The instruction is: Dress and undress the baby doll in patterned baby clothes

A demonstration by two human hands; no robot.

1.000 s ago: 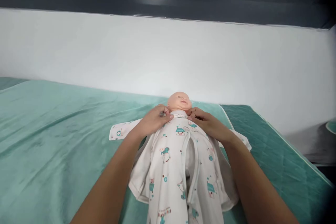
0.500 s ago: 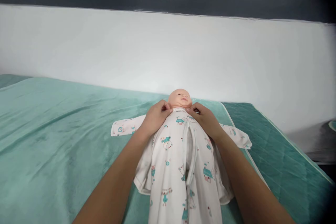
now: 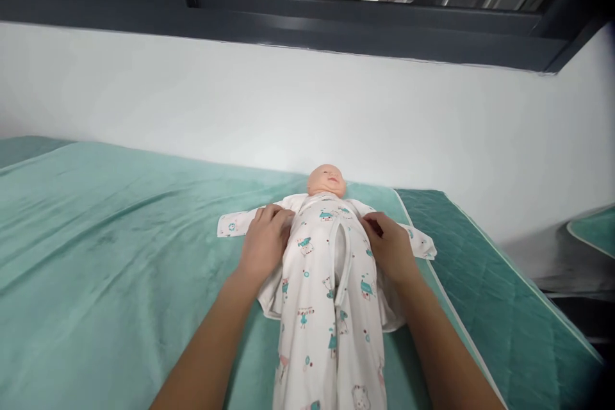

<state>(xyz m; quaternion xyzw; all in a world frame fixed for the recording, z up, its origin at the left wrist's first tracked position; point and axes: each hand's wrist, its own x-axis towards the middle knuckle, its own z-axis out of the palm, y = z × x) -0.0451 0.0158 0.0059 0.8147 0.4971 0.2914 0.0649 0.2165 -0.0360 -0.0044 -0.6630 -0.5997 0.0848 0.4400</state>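
Note:
A baby doll (image 3: 327,180) lies on its back, its head toward the wall. Over its body is a white printed garment (image 3: 317,269), with the sleeves spread out to both sides and a slit with pale edging down the front. My left hand (image 3: 269,237) touches the garment at the doll's left-of-picture armpit, fingers bent and close together. On the other side my right hand (image 3: 387,243) has its thumb and fingers pinched at the garment's edge below the shoulder. The fingertips of both hands are partly hidden against the cloth.
A light green sheet (image 3: 120,256) lies under the doll, with a darker quilted green mat (image 3: 480,269) to the right. Behind stands a white wall (image 3: 288,109) below a dark window frame (image 3: 336,25) with metal bars.
Both hands have moved from the collar beside the doll's neck down to the sides of its chest. The camera view has tilted up, showing more of the window.

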